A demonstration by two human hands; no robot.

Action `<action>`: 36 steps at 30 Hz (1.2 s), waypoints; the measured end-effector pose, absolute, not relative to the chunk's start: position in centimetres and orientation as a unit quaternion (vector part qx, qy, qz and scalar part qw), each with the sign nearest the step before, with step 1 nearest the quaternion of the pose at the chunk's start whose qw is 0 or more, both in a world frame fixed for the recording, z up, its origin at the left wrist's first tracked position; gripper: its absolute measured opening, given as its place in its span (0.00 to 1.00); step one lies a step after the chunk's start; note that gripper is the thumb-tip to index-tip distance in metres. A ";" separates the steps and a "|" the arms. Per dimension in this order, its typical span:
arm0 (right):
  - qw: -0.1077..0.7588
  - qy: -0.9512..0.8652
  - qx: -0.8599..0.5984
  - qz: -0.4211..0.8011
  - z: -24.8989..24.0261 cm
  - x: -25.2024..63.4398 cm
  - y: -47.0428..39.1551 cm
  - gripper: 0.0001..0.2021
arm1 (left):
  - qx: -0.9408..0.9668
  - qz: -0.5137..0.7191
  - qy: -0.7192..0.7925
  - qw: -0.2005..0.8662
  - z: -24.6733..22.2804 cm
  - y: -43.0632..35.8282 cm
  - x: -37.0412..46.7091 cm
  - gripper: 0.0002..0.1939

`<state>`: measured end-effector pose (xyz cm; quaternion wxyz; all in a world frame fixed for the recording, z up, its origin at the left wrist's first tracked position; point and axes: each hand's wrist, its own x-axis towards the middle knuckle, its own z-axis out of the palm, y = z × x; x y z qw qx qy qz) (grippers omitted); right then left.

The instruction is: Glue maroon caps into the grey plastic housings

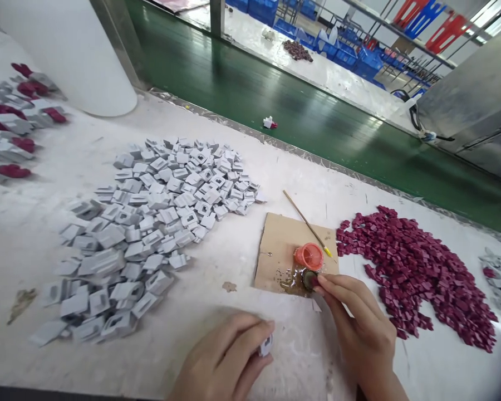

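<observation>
Between the thumb and fingers of my left hand (234, 353) is a small grey plastic part (266, 345), held just above the table. My right hand (357, 317) pinches a small maroon plastic part (314, 281), mostly hidden by the fingertips. That part meets the edge of a dark round cap (308, 279) lying on a piece of cardboard (275, 234). Clear wet liquid (291, 279) is spilled around the cap. Just behind it, an orange-red cup (309, 256) lies tilted, and a thin stick with a yellow tip (307, 220) rests across the cardboard.
A big heap of grey parts (171, 200) spreads to the left, and a heap of maroon parts (426, 267) to the right. Joined grey-and-maroon pieces (16, 122) sit far left. A green conveyor belt (217, 78) runs behind the table, carrying one joined piece (269, 122). A white cylinder (79, 55) stands upper left.
</observation>
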<state>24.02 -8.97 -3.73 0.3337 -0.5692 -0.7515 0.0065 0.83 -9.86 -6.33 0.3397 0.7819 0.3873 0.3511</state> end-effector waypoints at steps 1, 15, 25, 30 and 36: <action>0.333 -0.754 -0.567 0.006 -3.8 24.1 -8.9 0.13 | 0.790 0.356 0.377 0.327 -6.3 -9.6 0.9 0.10; 0.434 -0.714 -0.518 0.184 -3.1 20.0 -12.3 0.09 | 0.747 0.395 0.405 0.351 -5.9 -9.0 1.6 0.06; 0.423 -0.717 -0.514 0.206 -3.5 18.4 -11.6 0.05 | 0.738 0.390 0.409 0.368 -6.0 -9.5 1.4 0.04; 0.417 -0.728 -0.496 0.221 -3.6 18.3 -11.9 0.10 | 0.737 0.389 0.413 0.368 -5.8 -9.3 1.5 0.03; 0.399 -0.728 -0.514 0.214 -3.9 17.7 -12.8 0.10 | 0.761 0.367 0.410 0.344 -5.9 -9.2 1.5 0.05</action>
